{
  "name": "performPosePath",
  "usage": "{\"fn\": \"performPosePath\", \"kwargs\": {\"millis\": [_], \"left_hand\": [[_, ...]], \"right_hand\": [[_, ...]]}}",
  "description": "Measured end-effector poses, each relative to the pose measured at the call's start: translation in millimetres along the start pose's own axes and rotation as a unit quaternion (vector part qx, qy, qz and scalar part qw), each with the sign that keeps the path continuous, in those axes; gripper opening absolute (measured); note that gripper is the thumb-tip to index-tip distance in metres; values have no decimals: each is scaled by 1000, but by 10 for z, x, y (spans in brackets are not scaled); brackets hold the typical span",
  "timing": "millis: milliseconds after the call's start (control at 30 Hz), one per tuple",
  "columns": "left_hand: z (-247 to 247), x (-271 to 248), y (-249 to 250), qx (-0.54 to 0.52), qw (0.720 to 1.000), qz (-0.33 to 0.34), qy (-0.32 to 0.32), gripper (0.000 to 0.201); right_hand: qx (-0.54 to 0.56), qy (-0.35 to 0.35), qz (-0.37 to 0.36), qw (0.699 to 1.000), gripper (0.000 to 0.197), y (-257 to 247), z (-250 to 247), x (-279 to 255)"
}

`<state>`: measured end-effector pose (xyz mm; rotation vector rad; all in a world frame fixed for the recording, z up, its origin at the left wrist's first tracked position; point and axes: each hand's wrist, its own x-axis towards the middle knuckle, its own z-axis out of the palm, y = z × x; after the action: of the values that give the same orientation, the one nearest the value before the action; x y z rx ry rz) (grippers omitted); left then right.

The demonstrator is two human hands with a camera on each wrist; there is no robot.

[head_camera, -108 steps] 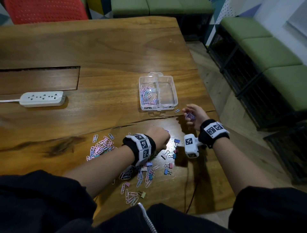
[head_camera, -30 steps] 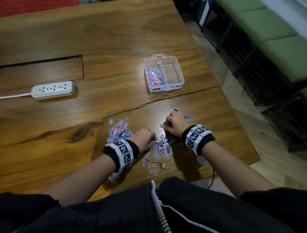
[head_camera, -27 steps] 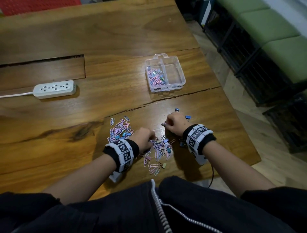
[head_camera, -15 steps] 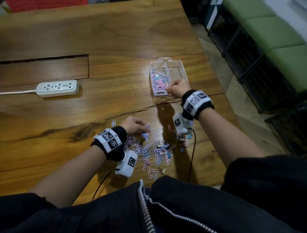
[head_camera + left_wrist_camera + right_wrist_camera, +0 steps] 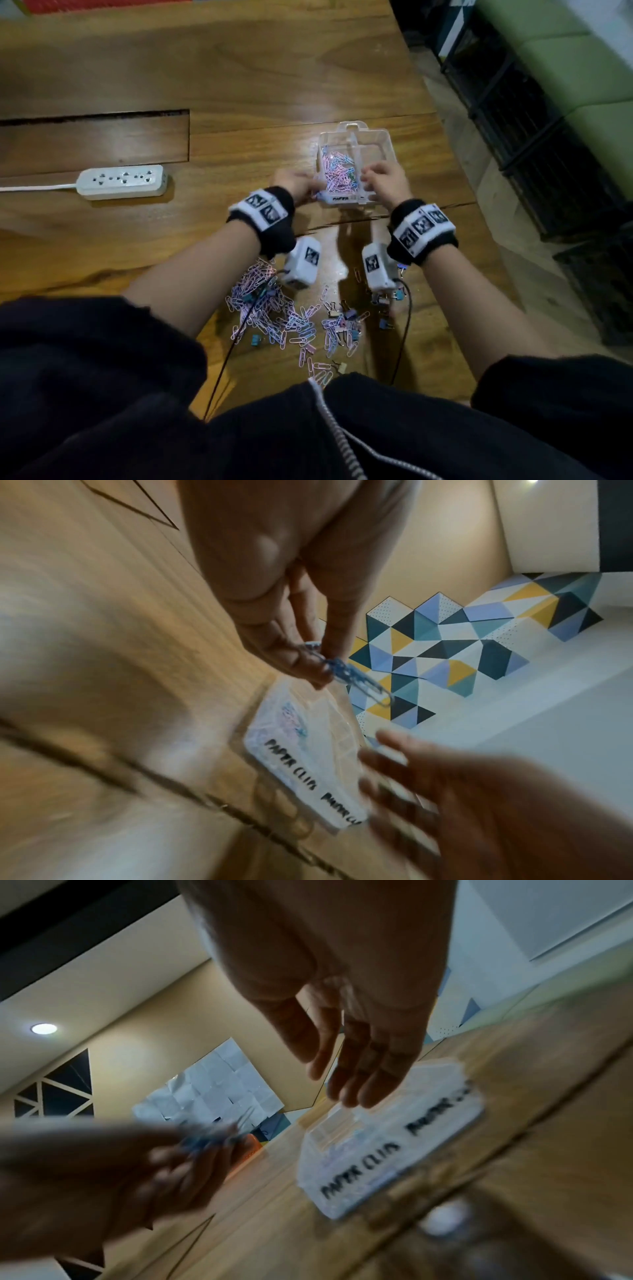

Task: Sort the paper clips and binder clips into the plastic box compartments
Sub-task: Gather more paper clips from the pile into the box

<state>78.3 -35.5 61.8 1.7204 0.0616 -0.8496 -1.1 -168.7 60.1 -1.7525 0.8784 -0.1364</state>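
Observation:
The clear plastic box point(image 5: 383, 144) stands on the wooden table, its left compartment holding several pastel paper clips point(image 5: 337, 173). My left hand point(image 5: 305, 188) is at the box's near left corner and pinches a few blue paper clips point(image 5: 346, 672) between thumb and fingers. My right hand point(image 5: 370, 178) hovers over the box's near right side, fingers straight and empty point(image 5: 359, 1074). The box label point(image 5: 294, 767) reads "PAPER CLIPS". A loose pile of paper clips point(image 5: 270, 308) and small binder clips point(image 5: 346, 320) lies near my body.
A white power strip point(image 5: 120, 181) lies at the left. A recessed panel point(image 5: 92, 144) sits behind it. The table's right edge point(image 5: 479, 212) runs close to the box, with dark racks and green cushions beyond. Cables from the wrist cameras hang over the pile.
My left hand has left the pile and come up to the box holding blue paper clips. My right hand stays at the box and has opened its fingers.

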Motion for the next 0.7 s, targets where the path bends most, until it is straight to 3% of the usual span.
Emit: {"fn": "performPosePath", "kwargs": {"millis": [100, 300, 467, 533, 600, 700], "left_hand": [[252, 208, 192, -20, 1000, 14, 8, 25], [439, 412, 207, 110, 994, 19, -7, 40], [262, 74, 34, 132, 985, 99, -44, 34], [144, -174, -160, 247, 957, 120, -93, 29], [49, -380, -417, 366, 910, 118, -153, 27], [-27, -621, -779, 481, 842, 99, -222, 41]], "right_hand": [[-4, -45, 28, 999, 17, 310, -181, -331], [-105, -104, 55, 988, 6, 822, -222, -829], [-159, -107, 19, 981, 18, 963, -64, -943], [-202, -111, -1, 973, 25, 980, -20, -951], [-276, -117, -31, 954, 28, 996, -7, -929], [-337, -114, -45, 934, 26, 1014, -53, -884]]}}
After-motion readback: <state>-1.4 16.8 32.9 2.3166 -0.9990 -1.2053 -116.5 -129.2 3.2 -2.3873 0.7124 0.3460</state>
